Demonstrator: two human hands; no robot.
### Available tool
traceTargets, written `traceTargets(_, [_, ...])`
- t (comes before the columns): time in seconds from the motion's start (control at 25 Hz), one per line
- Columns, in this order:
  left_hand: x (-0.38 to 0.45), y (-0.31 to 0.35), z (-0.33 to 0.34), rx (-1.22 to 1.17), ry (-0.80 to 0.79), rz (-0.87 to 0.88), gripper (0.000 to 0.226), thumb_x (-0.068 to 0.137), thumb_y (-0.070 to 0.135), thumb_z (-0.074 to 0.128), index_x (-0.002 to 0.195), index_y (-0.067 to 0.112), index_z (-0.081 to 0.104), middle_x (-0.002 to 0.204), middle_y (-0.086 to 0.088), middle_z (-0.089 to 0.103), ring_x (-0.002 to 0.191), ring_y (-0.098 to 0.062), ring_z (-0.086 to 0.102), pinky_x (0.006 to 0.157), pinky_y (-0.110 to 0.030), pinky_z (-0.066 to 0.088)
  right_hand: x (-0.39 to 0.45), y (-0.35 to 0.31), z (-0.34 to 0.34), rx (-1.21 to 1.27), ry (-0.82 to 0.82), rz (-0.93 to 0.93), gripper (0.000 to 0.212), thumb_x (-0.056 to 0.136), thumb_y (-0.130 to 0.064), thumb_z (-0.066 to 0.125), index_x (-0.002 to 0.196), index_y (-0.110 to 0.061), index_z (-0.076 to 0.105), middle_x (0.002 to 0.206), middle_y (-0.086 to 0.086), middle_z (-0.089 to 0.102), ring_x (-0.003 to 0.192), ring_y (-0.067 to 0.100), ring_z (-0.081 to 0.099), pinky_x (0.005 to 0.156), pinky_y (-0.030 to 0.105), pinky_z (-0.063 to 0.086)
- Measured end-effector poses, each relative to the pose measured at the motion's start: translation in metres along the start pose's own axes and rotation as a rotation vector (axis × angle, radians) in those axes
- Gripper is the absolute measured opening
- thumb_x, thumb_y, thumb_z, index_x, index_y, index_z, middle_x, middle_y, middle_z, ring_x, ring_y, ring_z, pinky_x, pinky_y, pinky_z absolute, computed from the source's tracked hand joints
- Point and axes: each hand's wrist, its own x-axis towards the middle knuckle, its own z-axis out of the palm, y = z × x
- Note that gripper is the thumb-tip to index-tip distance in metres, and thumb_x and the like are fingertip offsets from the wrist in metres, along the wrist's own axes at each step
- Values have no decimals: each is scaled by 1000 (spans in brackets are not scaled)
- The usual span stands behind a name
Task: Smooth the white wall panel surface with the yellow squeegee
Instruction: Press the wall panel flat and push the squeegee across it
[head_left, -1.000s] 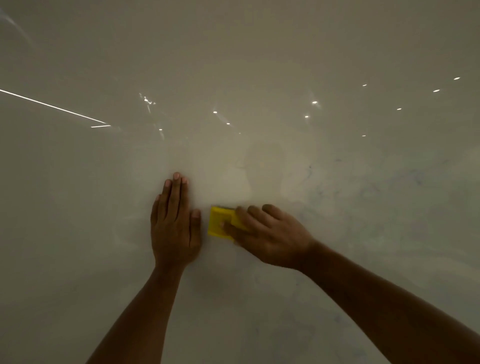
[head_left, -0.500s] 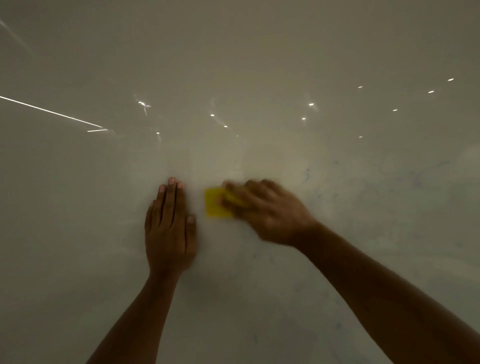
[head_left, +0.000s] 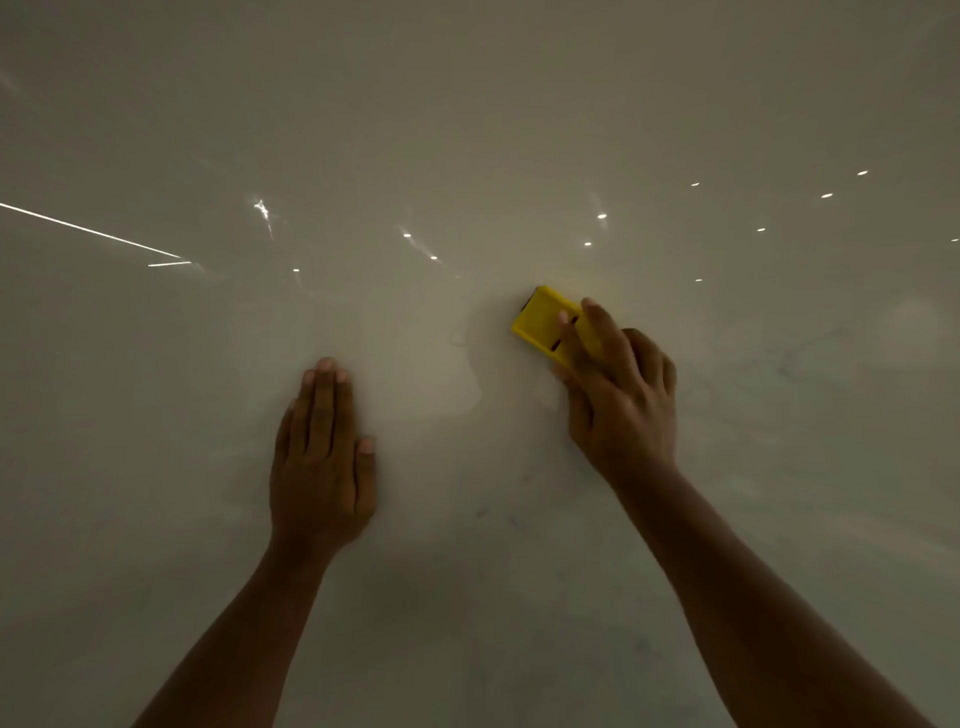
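Observation:
The glossy white wall panel (head_left: 467, 130) fills the whole view. A flat yellow squeegee (head_left: 543, 317) lies against it right of centre, tilted with its long edge up-left. My right hand (head_left: 618, 395) presses its lower right half to the panel with fingers spread over it, hiding that part. Lower left of the squeegee and well apart from it, my left hand (head_left: 322, 457) rests flat on the panel, fingers together and pointing up, holding nothing.
Small bright light reflections dot the upper panel, and a thin bright reflected line (head_left: 88, 231) crosses the left side. Faint grey veining shows on the panel's right and lower parts. No edges or other objects are visible.
My right hand has slid the squeegee up and to the right, away from my left hand, and turned it. The left hand has stayed flat in place.

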Motion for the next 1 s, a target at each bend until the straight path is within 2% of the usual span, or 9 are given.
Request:
traceTargets(0.08, [6, 0, -2, -13, -48, 146, 64, 109, 29, 32, 164, -5, 31, 175, -19, 23, 163, -34, 22, 132, -44, 20, -19, -14, 7, -4, -32, -29, 41, 97, -14, 66, 138, -23, 66, 155, 12, 52, 115, 38, 57, 97, 46, 47])
traceTargets(0.2, [12, 1, -5, -18, -70, 178, 64, 109, 30, 32, 164, -3, 31, 175, -18, 24, 163, -34, 23, 130, -48, 25, -26, 1, -8, 7, -261, -601, 51, 95, -9, 65, 144, -22, 61, 155, 10, 52, 115, 39, 64, 97, 47, 52])
traceTargets(0.28, [15, 5, -6, -22, -78, 159, 66, 107, 30, 33, 165, -1, 29, 176, -16, 23, 163, -32, 22, 131, -48, 23, -6, 33, -20, -22, -208, -453, 42, 97, -12, 65, 139, -17, 65, 153, 14, 54, 114, 41, 63, 96, 47, 52])
traceTargets(0.4, [29, 9, -5, -16, -91, 196, 68, 105, 30, 34, 167, 1, 27, 177, -14, 20, 164, -30, 20, 132, -46, 20, -3, 38, -20, -99, -7, 170, 38, 103, -20, 59, 141, -20, 64, 156, 13, 51, 117, 39, 54, 97, 44, 43])
traceTargets(0.44, [36, 11, -5, -14, -91, 217, 69, 105, 30, 35, 167, 2, 27, 177, -13, 20, 164, -30, 20, 132, -47, 20, -13, 27, -14, -120, -3, 119, 40, 101, -17, 60, 140, -21, 64, 155, 14, 51, 117, 39, 54, 96, 45, 42])
traceTargets(0.6, [63, 22, -4, -40, -78, 247, 68, 104, 28, 34, 169, 10, 26, 177, -10, 21, 165, -27, 19, 133, -47, 20, -27, 36, -29, -97, -240, -635, 57, 93, -6, 61, 147, -23, 57, 157, 9, 51, 118, 38, 63, 100, 46, 49])
traceTargets(0.64, [68, 24, -3, -43, -73, 243, 67, 104, 27, 34, 169, 11, 26, 177, -9, 21, 165, -26, 19, 133, -47, 19, -22, 46, -31, -122, -230, -597, 56, 95, -9, 61, 149, -24, 55, 157, 8, 50, 120, 38, 62, 101, 46, 47])
traceTargets(0.8, [73, 27, -2, -72, -64, 231, 66, 104, 26, 34, 169, 14, 28, 177, -6, 22, 165, -24, 18, 133, -46, 19, -24, 22, -16, -157, -16, 24, 44, 101, -20, 59, 145, -27, 59, 156, 8, 51, 120, 36, 51, 96, 44, 39])
traceTargets(1.0, [71, 25, -7, -182, -67, 165, 64, 102, 24, 34, 166, 15, 37, 175, -4, 29, 163, -22, 24, 132, -41, 18, -96, -48, -5, 55, -218, -501, 48, 96, -15, 53, 141, -28, 62, 151, 2, 57, 116, 34, 60, 93, 40, 45])
